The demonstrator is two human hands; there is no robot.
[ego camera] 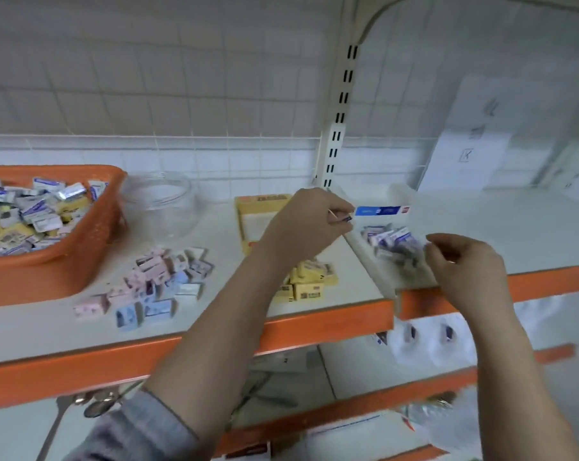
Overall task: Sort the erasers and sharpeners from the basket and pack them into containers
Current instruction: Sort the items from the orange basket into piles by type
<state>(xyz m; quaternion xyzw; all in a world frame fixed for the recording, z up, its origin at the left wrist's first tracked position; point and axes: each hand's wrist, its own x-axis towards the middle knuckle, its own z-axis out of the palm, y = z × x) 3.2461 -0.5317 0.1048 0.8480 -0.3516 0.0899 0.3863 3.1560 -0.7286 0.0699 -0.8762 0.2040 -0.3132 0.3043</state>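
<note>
Both hands hover over the shelf: the left hand (309,224) pinches a small blue-and-white piece (343,218), blurred but probably an eraser, at its fingertips, while the right hand (461,264) hangs with fingers loosely curled and appears to hold nothing. Between the two hands, and just beside the right fingertips, lies a small heap of blue-and-white pieces (393,242) like the one pinched, so the held piece looks bound for that heap. Beneath the left forearm sits a cluster of yellow boxes (309,281), and further out to the left of that arm a looser spread of pink and pale blue boxes (155,281). Behind the left hand rests a yellow carton (261,207), and behind the heap a blue-and-white carton (379,210). Far to the left stands a clear jar (160,202) that looks empty, and beyond it the orange basket (92,234), heaped with mixed pieces. Judging by this, sorting is under way but far from finished: three groups exist, the basket remains nearly full, and packing into containers seems not yet begun.
</note>
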